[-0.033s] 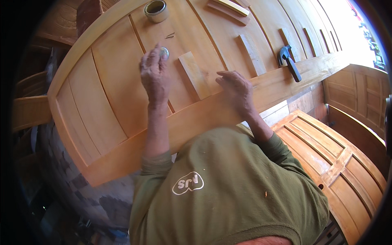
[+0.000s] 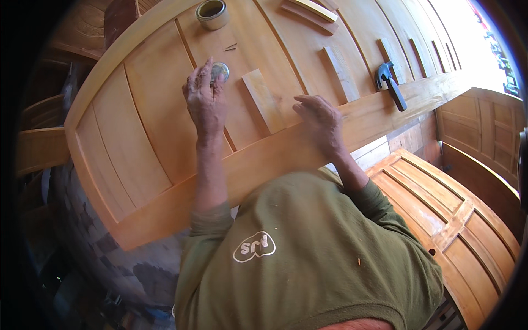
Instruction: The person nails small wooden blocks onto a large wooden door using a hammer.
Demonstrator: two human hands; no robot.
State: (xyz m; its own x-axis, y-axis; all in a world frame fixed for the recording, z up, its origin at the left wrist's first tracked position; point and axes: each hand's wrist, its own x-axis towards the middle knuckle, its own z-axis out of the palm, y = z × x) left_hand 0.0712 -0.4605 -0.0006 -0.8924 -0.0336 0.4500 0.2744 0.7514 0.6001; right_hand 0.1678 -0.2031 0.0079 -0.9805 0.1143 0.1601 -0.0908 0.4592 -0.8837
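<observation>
The left hand [image 2: 204, 103] has its grip around a round lid [image 2: 220, 71], a tin [image 2: 212, 17] at twelve o'clock and the right hand [image 2: 324, 124], grip released, at four o'clock.

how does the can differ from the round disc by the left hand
The can shows a tall side wall; the disc shows mainly its face. The can looks larger than the disc. The can stands apart from both hands, while the disc sits at the left hand. Both are round.
</observation>
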